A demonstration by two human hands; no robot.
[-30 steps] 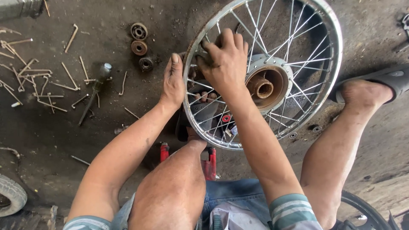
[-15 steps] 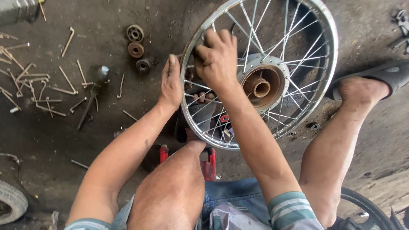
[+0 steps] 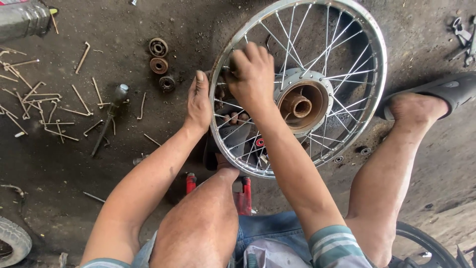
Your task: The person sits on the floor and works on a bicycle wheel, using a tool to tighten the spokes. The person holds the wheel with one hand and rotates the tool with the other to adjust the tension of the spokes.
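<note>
Red metal stand (image 3: 243, 196): seen nearest, between the knees, on the dusty concrete floor (image 3: 148, 154).
Silver spoked metal wheel (image 3: 297, 84): held upright on the floor, its rusty round hub (image 3: 302, 104) at centre.
Left hand (image 3: 198, 101): laid flat against the rim's outer edge, fingers straight, nothing enclosed.
Right hand (image 3: 253, 74): grip curled over spokes near the rim; what is pinched cannot be told.
Three round rusty bearings (image 3: 159, 64): lined up beyond.
Grey plastic bottle (image 3: 25, 19): lying farthest left.

Only one package in view: a grey plastic bottle (image 3: 22, 20) lying on its side at the top left corner of the floor, cut off by the frame, with a red label strip along its upper edge. No signs or screens.
</note>
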